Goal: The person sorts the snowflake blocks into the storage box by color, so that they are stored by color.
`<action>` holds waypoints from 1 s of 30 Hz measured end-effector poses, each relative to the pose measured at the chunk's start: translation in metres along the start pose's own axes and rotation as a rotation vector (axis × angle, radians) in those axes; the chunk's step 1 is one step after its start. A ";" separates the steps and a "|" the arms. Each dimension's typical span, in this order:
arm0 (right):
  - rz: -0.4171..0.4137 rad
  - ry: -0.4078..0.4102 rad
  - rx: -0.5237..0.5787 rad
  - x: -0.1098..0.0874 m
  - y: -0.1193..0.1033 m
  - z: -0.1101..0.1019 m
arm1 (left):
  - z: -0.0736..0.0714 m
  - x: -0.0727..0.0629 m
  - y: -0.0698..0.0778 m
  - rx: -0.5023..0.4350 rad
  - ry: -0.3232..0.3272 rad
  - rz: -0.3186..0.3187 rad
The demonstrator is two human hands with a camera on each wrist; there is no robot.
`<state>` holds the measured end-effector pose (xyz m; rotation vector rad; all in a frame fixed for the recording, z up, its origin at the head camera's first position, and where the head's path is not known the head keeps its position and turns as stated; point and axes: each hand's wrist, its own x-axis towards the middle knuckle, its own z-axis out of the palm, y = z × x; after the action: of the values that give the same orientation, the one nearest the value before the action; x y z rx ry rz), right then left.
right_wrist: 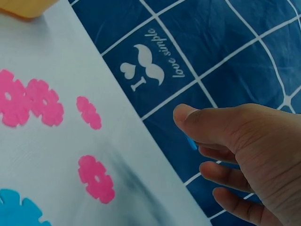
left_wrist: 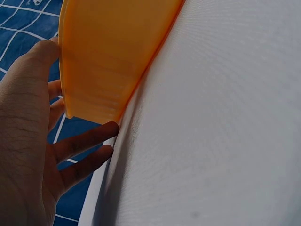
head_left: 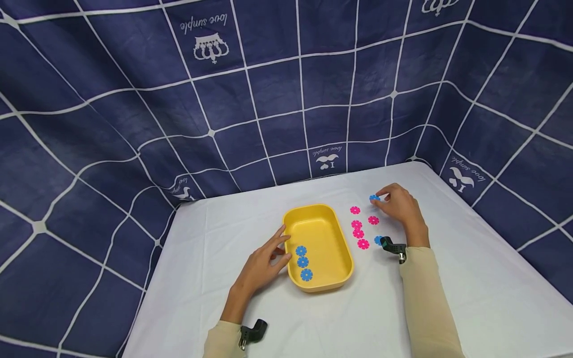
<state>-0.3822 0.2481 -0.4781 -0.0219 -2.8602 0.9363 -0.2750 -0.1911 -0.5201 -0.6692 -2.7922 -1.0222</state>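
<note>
A yellow tray (head_left: 319,238) stands on the white table with several blue notched discs (head_left: 303,262) in a column along its left side. My left hand (head_left: 263,266) rests against the tray's left wall, thumb and fingers spread at the rim; in the left wrist view the fingertips touch the tray's side (left_wrist: 106,61). At the far right, my right hand (head_left: 400,204) pinches a blue disc (head_left: 374,198) between thumb and fingers, over the table. Only a sliver of that disc (right_wrist: 192,143) shows past the thumb in the right wrist view.
Several pink notched discs (head_left: 358,232) lie between the tray and my right hand. Another blue disc (head_left: 378,240) lies near the right wrist, partly behind the wrist camera (head_left: 393,247). A dark blue curtain (head_left: 277,99) with white lines hangs behind the table.
</note>
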 end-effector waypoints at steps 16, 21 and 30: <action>-0.095 0.088 -0.022 -0.006 -0.031 -0.018 | 0.001 0.000 0.000 0.000 0.009 -0.007; -0.092 0.079 -0.024 -0.007 -0.039 -0.019 | 0.001 0.000 0.001 -0.002 0.006 -0.009; -0.130 0.079 -0.044 -0.006 -0.054 -0.019 | 0.001 0.001 0.000 -0.003 -0.001 -0.008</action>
<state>-0.3719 0.2147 -0.4319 0.1188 -2.7711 0.8278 -0.2760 -0.1905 -0.5208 -0.6590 -2.7968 -1.0275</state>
